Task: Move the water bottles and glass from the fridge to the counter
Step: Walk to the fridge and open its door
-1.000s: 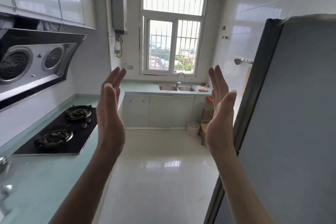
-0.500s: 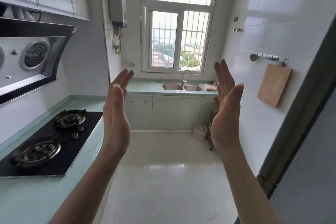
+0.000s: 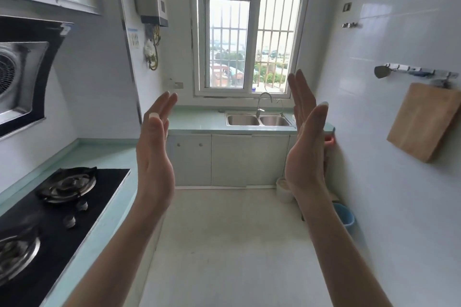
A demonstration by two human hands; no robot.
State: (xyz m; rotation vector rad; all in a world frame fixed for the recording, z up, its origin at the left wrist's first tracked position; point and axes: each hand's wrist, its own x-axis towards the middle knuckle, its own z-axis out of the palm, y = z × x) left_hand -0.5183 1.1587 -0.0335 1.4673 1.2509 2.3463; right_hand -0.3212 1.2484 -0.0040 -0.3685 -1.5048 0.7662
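Observation:
My left hand (image 3: pixel 154 154) and my right hand (image 3: pixel 305 147) are raised in front of me, palms facing each other, fingers straight and empty. Between them I look down a narrow kitchen. The pale green counter (image 3: pixel 104 157) runs along the left wall and across the far end under the window. No fridge, water bottle or glass is in view.
A black gas hob (image 3: pixel 57 209) sits in the left counter under a range hood (image 3: pixel 22 75). A double sink (image 3: pixel 258 120) lies at the far end. A wooden cutting board (image 3: pixel 424 122) hangs on the right wall. A white bin (image 3: pixel 283 189) and blue bucket (image 3: pixel 345 215) stand on the floor.
The view has swung left and forward. The grey fridge door at the right has left the frame, and the right wall with the cutting board now shows. Both hands stay raised and empty.

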